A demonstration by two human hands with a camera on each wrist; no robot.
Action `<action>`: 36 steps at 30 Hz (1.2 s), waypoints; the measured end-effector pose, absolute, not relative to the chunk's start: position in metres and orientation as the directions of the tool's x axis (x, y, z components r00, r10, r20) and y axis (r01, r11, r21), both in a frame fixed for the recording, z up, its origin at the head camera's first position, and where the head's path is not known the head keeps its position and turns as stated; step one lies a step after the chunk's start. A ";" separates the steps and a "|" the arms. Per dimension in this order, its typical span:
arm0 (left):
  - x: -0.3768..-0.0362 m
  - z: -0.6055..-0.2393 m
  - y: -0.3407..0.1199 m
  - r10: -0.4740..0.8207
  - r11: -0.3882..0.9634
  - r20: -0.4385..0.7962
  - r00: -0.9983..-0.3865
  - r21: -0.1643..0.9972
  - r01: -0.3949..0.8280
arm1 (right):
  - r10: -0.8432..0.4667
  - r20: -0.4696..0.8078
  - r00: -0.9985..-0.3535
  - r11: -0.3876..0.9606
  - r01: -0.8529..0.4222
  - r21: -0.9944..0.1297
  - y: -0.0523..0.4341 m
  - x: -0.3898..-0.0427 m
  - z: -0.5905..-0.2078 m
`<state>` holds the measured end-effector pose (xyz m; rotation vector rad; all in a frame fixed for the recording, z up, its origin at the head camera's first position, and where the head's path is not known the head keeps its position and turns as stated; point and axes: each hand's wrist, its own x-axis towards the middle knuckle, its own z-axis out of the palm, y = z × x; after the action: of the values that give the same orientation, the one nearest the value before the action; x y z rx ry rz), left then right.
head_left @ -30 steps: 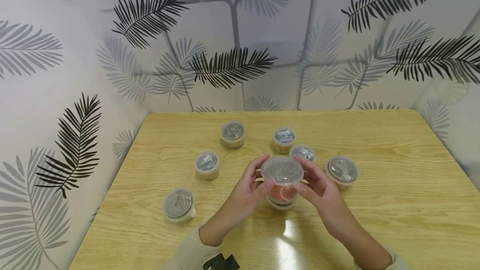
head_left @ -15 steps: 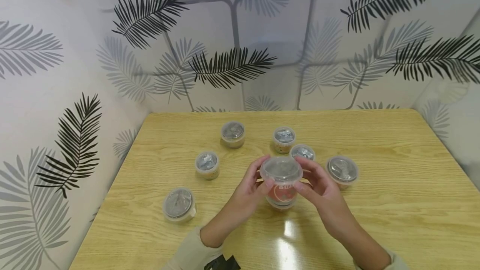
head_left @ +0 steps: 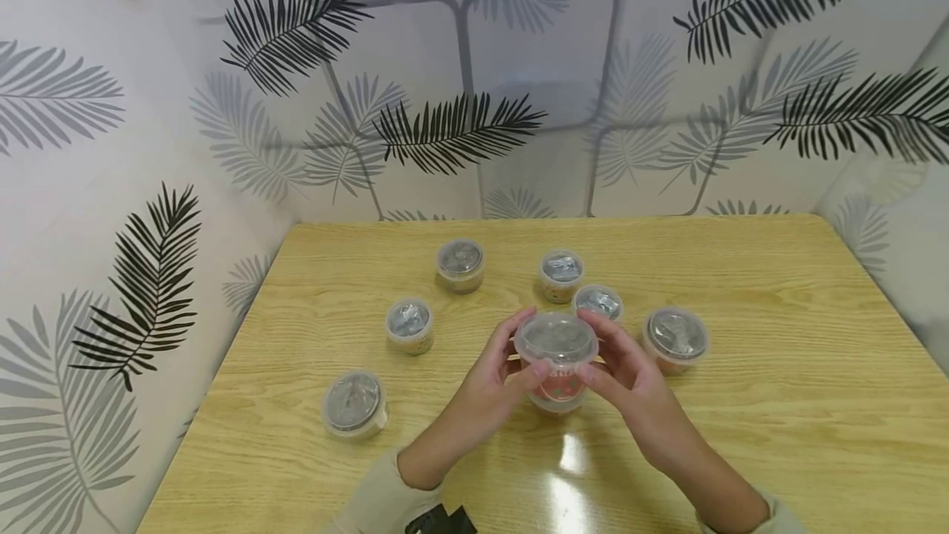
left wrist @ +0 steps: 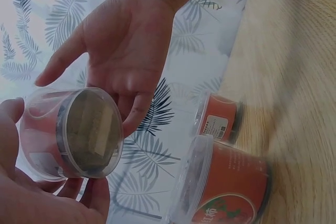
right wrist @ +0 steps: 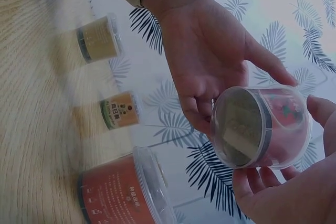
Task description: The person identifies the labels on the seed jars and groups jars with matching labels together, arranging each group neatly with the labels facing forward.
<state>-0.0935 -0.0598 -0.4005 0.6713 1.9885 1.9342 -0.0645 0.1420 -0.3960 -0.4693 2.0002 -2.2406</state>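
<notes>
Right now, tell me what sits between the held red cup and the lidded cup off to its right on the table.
Nothing: in the head view, only bare wooden table and the right hand's fingers lie between the held red cup and the lidded cup.

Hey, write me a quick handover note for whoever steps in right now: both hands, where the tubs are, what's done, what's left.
Left hand and right hand: together they hold the red tub by its sides, clear lid on, just above the wooden table.
Another lidded tub sits directly under it.
Six more lidded tubs stand apart on the table: far-left tub, left tub, rear-left tub, rear tub, middle tub, right tub.
Done: one tub lifted.
Left: it is not yet set down; the six are untouched.
</notes>
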 end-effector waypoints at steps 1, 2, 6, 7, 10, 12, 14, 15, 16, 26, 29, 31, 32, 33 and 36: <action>-0.094 -0.401 -0.060 0.512 -0.007 0.119 -0.851 0.991 0.135 | -0.279 0.158 -0.947 -0.128 -0.127 -0.984 0.142 -0.064 -0.396; -0.094 -0.402 -0.060 0.510 -0.004 0.124 -0.851 0.990 0.142 | -0.281 0.157 -0.947 -0.126 -0.126 -0.984 0.142 -0.064 -0.396; -0.093 -0.404 -0.059 0.512 -0.007 0.152 -0.845 0.985 0.173 | -0.282 0.143 -0.949 -0.108 -0.116 -0.987 0.143 -0.064 -0.398; -0.093 -0.404 -0.059 0.513 -0.009 0.161 -0.843 0.983 0.182 | -0.279 0.139 -0.950 -0.102 -0.115 -0.988 0.143 -0.065 -0.399; -0.093 -0.406 -0.058 0.507 -0.003 0.176 -0.844 0.979 0.202 | -0.267 0.125 -0.955 -0.083 -0.107 -0.991 0.144 -0.065 -0.400; -0.092 -0.406 -0.058 0.502 0.008 0.173 -0.847 0.979 0.205 | -0.258 0.118 -0.959 -0.076 -0.101 -0.992 0.144 -0.066 -0.401; -0.093 -0.407 -0.058 0.500 0.018 0.165 -0.850 0.980 0.200 | -0.250 0.113 -0.962 -0.071 -0.098 -0.993 0.144 -0.066 -0.401; -0.093 -0.408 -0.058 0.500 0.022 0.158 -0.851 0.981 0.195 | -0.246 0.112 -0.963 -0.071 -0.097 -0.993 0.144 -0.066 -0.402; -0.093 -0.408 -0.058 0.501 0.020 0.153 -0.852 0.982 0.187 | -0.243 0.111 -0.964 -0.070 -0.097 -0.993 0.144 -0.066 -0.402; -0.094 -0.408 -0.059 0.501 0.023 0.133 -0.855 0.986 0.167 | -0.262 0.125 -0.957 -0.063 -0.112 -0.992 0.145 -0.067 -0.405; -0.093 -0.407 -0.059 0.496 0.018 0.133 -0.858 0.986 0.164 | -0.271 0.126 -0.954 -0.061 -0.113 -0.992 0.145 -0.067 -0.405; -0.093 -0.406 -0.059 0.493 0.020 0.134 -0.860 0.986 0.165 | -0.269 0.127 -0.955 -0.056 -0.116 -0.992 0.145 -0.068 -0.405; -0.093 -0.406 -0.059 0.491 0.025 0.133 -0.861 0.986 0.166 | -0.265 0.128 -0.956 -0.055 -0.118 -0.992 0.145 -0.068 -0.405; -0.092 -0.406 -0.059 0.491 0.028 0.133 -0.861 0.985 0.169 | -0.259 0.129 -0.957 -0.052 -0.120 -0.991 0.145 -0.067 -0.405; -0.091 -0.406 -0.059 0.493 0.039 0.127 -0.860 0.985 0.168 | -0.239 0.139 -0.961 -0.042 -0.132 -0.990 0.145 -0.067 -0.405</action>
<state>-0.0912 -0.0588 -0.4056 0.6785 2.0688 1.9029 -0.0671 0.1451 -0.4049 -0.4121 2.1204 -2.1764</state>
